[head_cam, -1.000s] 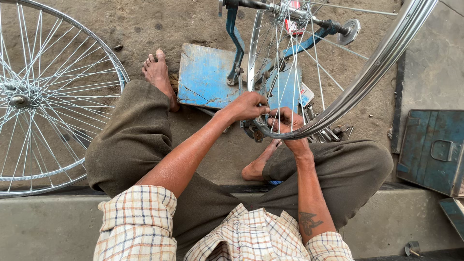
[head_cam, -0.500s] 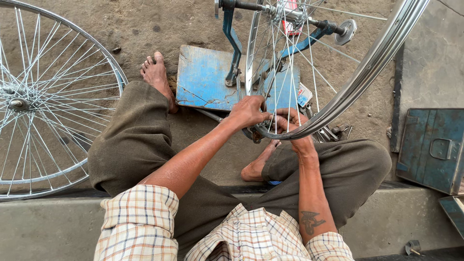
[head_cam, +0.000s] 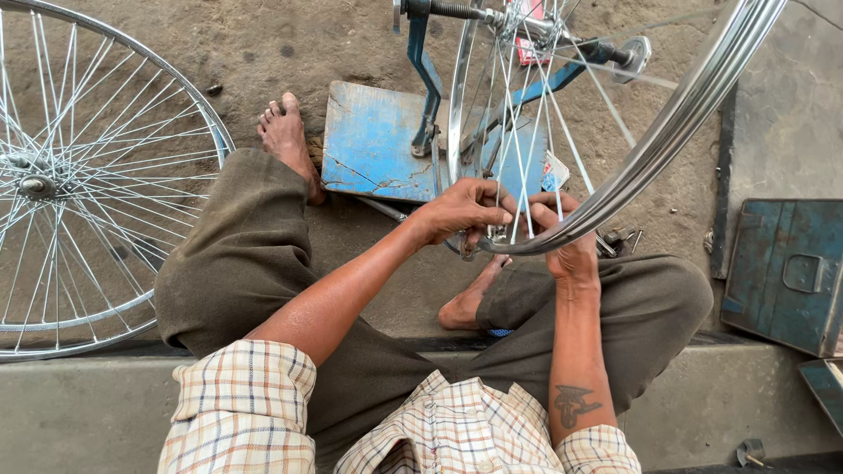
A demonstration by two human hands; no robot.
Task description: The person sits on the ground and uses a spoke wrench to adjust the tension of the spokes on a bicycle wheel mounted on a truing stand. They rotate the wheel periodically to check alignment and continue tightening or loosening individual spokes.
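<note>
Left hand (head_cam: pixel 463 211) and right hand (head_cam: pixel 562 237) both pinch closed at the shiny steel wheel rim's (head_cam: pixel 654 154) lowest arc, thin silver spokes (head_cam: pixel 518 132) running up and away from both grips.

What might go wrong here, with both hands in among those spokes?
1. Both the left hand and right hand sit at the rim of the wheel in the blue truing stand; if it turns, the spokes might pinch fingers.
2. The bare foot lies beside the stand's base and might be knocked.
</note>
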